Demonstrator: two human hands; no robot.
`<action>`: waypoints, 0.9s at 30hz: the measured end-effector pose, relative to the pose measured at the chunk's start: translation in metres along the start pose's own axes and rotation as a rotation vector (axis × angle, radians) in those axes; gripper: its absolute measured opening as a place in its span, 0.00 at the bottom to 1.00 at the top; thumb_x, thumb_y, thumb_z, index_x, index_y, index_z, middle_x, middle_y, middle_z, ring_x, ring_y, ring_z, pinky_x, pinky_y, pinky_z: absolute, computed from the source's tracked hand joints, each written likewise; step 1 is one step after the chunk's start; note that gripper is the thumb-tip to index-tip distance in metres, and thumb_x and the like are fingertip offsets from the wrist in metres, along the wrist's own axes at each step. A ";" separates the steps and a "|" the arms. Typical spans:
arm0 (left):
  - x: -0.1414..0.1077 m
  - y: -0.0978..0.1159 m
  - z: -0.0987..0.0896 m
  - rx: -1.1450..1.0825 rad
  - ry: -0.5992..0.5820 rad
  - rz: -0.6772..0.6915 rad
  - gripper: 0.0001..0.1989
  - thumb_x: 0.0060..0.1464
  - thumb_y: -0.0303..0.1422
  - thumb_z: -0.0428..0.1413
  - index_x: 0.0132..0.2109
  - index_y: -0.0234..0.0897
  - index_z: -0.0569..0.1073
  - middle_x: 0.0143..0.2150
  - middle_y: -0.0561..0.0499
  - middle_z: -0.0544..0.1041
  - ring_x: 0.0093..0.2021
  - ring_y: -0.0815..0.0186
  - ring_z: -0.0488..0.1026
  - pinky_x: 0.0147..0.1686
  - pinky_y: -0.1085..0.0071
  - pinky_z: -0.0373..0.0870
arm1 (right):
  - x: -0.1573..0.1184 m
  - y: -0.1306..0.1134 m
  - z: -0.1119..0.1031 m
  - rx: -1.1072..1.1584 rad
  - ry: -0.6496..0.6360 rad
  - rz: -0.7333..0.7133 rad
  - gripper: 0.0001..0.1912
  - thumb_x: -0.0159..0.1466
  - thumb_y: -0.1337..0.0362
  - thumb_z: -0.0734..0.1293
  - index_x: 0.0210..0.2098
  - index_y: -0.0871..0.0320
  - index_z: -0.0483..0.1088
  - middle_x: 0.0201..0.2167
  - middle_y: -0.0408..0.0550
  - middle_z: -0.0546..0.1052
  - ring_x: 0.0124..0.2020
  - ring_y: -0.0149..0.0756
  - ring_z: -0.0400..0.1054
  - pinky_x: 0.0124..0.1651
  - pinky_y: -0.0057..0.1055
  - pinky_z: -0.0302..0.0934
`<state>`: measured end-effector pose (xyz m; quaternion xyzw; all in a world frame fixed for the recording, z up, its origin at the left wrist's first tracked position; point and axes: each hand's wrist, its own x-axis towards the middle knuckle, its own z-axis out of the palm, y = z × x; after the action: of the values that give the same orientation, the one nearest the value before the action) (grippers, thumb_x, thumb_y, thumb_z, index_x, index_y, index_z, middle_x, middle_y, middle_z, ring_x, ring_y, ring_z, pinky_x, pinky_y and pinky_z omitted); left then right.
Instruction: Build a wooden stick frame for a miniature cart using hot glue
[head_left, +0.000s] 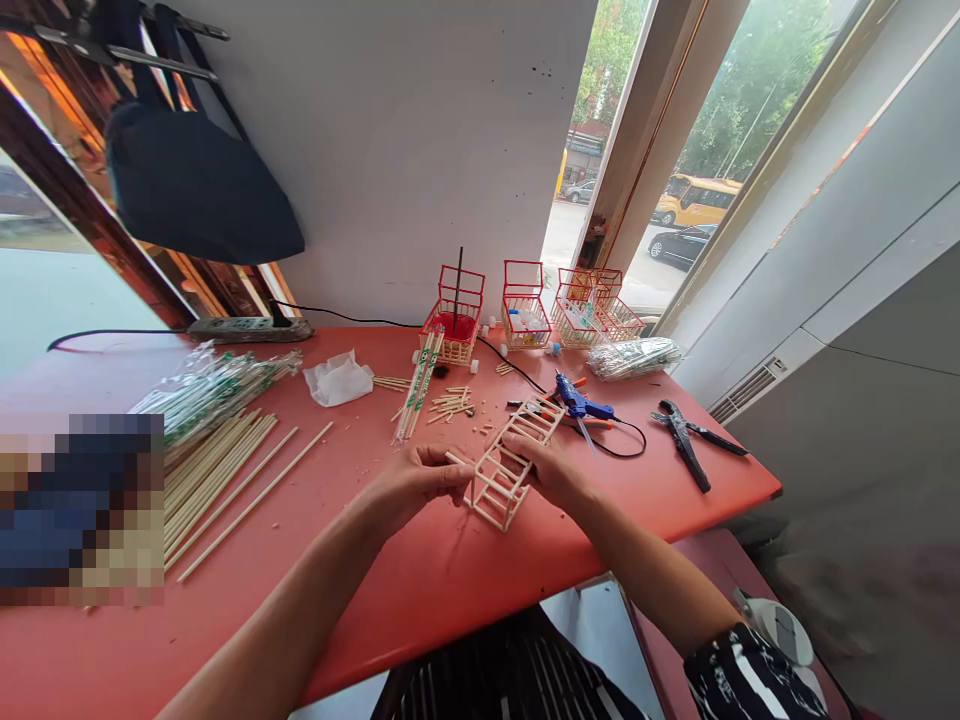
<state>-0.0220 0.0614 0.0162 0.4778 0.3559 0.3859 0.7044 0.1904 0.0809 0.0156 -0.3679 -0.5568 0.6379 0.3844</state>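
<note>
A small frame of pale wooden sticks (499, 490), joined like an open box with rungs, is held tilted above the front of the red table. My right hand (544, 465) is closed around its middle, and part of the frame hides behind the fingers. At the frame's left end, my left hand (427, 480) pinches a short wooden stick (459, 461), whose tip shows above the fingers. Whether that stick is joined to the frame I cannot tell. Just beyond my right hand lie a blue glue gun (581, 400) and orange-handled pliers, partly hidden.
Loose long sticks (225, 490) and wrapped bundles (225, 385) cover the left of the red table (360, 620). Short cut pieces (450, 403) lie beyond my hands. Several red-and-wood baskets (452, 340) line the wall. Black cutters (686, 440) lie right.
</note>
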 end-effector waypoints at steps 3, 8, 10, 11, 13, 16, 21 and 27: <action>0.000 0.000 0.000 -0.001 -0.001 -0.003 0.17 0.38 0.43 0.72 0.25 0.33 0.79 0.25 0.52 0.71 0.24 0.71 0.69 0.28 0.72 0.71 | 0.000 -0.001 0.001 0.034 -0.030 -0.030 0.17 0.63 0.51 0.68 0.28 0.56 0.64 0.20 0.36 0.58 0.20 0.25 0.48 0.23 0.28 0.41; 0.000 0.001 0.001 -0.001 -0.003 -0.008 0.16 0.38 0.42 0.72 0.25 0.33 0.79 0.25 0.52 0.72 0.25 0.70 0.69 0.28 0.72 0.71 | -0.002 -0.005 0.003 0.023 -0.030 -0.033 0.18 0.63 0.53 0.67 0.25 0.55 0.60 0.20 0.35 0.56 0.20 0.25 0.47 0.23 0.29 0.40; 0.000 0.001 0.001 0.000 -0.004 -0.011 0.16 0.38 0.42 0.72 0.25 0.33 0.79 0.25 0.52 0.72 0.25 0.70 0.69 0.29 0.71 0.71 | -0.002 -0.005 0.003 0.007 -0.030 -0.037 0.18 0.64 0.53 0.66 0.25 0.55 0.60 0.20 0.36 0.57 0.20 0.26 0.47 0.23 0.29 0.40; 0.000 0.001 0.001 0.001 -0.004 -0.012 0.16 0.39 0.42 0.72 0.25 0.34 0.79 0.24 0.52 0.72 0.25 0.70 0.69 0.29 0.71 0.71 | -0.002 -0.004 0.003 0.003 -0.031 -0.038 0.17 0.64 0.53 0.66 0.26 0.55 0.60 0.20 0.36 0.57 0.20 0.26 0.47 0.23 0.29 0.40; 0.000 0.001 0.001 0.002 -0.002 -0.015 0.15 0.39 0.42 0.71 0.25 0.34 0.79 0.24 0.52 0.72 0.25 0.70 0.69 0.29 0.71 0.71 | -0.001 -0.003 0.002 0.010 -0.029 -0.032 0.18 0.64 0.53 0.67 0.26 0.55 0.60 0.20 0.36 0.57 0.20 0.26 0.47 0.23 0.29 0.40; 0.000 0.001 0.001 0.005 -0.003 -0.007 0.15 0.39 0.41 0.71 0.25 0.34 0.79 0.24 0.51 0.73 0.25 0.69 0.69 0.29 0.71 0.71 | 0.001 0.001 0.000 0.042 -0.021 -0.011 0.19 0.63 0.53 0.68 0.25 0.55 0.58 0.19 0.36 0.57 0.20 0.26 0.48 0.23 0.29 0.41; 0.001 -0.002 0.000 0.001 0.001 0.012 0.15 0.40 0.41 0.71 0.26 0.34 0.80 0.25 0.51 0.73 0.26 0.69 0.69 0.28 0.72 0.70 | 0.001 0.004 -0.002 0.070 -0.006 0.021 0.18 0.63 0.54 0.68 0.25 0.55 0.58 0.20 0.36 0.59 0.20 0.26 0.48 0.24 0.28 0.42; 0.002 -0.004 -0.001 0.002 0.005 0.019 0.15 0.42 0.41 0.70 0.26 0.34 0.79 0.24 0.50 0.73 0.26 0.69 0.69 0.28 0.72 0.70 | 0.001 0.005 -0.003 0.061 0.060 0.062 0.17 0.61 0.53 0.71 0.27 0.55 0.61 0.22 0.37 0.62 0.22 0.27 0.51 0.25 0.28 0.46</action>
<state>-0.0211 0.0622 0.0116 0.4809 0.3535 0.3934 0.6993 0.1925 0.0831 0.0104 -0.3919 -0.5138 0.6548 0.3920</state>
